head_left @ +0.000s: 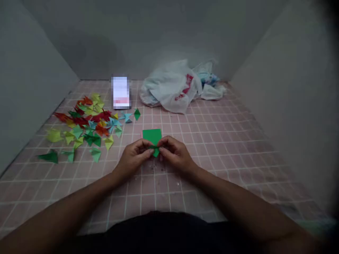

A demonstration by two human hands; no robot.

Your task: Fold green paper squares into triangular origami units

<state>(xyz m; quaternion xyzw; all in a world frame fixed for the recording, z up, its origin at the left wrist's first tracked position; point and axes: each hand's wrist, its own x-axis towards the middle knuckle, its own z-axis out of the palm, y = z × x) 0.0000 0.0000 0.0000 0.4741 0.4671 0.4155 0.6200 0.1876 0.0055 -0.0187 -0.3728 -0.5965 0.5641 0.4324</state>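
Both hands meet over the checked surface, pinching a small folded piece of green paper [156,151] between thumbs and fingers. My left hand [135,152] is closed on its left side. On the opposite side my right hand [176,153] grips it the same way. The fingertips partly cover its folds. Just beyond the fingers lies a flat green paper square [152,135], its near edge hidden by the hands. Whether the folded piece touches the square, I cannot tell.
A pile of folded paper cranes [92,138] in several colours spreads at the left. One small green folded piece [137,114] lies apart from it. Behind stand a lit phone [121,92] with a blurred screen and a crumpled white plastic bag [172,86]. Grey walls enclose three sides.
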